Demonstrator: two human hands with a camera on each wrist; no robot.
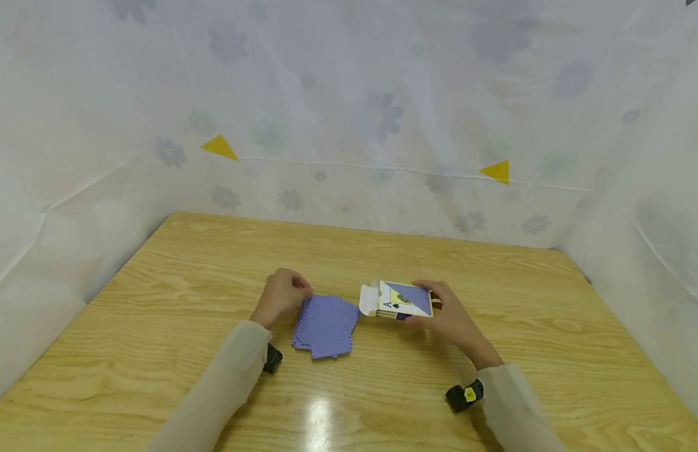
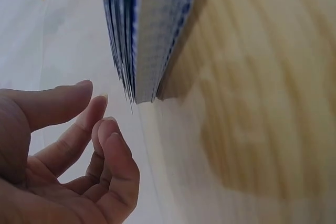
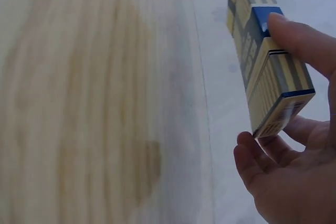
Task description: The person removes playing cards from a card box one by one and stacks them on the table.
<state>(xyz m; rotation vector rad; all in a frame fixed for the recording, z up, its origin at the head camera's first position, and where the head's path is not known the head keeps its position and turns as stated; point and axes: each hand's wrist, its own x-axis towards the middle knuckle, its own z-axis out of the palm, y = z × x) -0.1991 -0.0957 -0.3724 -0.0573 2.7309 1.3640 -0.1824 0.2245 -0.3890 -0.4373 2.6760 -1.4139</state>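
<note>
Glossy, pale wood-grain laminate forms the table, which is enclosed on three sides by translucent white sheeting printed with faint flowers and marked with two yellow triangles. A loose stack of playing cards lies face down near the table's middle, its blue cross-hatched backs fanned unevenly so the edges step out of line; in the left wrist view the thin card edges show as fine layered sheets. The left hand sits just beside the stack's left corner, fingers loosely curled and holding nothing; whether a fingertip touches the cards cannot be determined. To the right of the stack, close to it, the right hand grips a rectangular cardboard card box, thumb on one narrow side and fingers curled under the other. The box is cream with blue panels and stripes, and its end flap stands open toward the cards. Both forearms wear smooth beige sleeves, each with a small black wrist-mounted unit.
</note>
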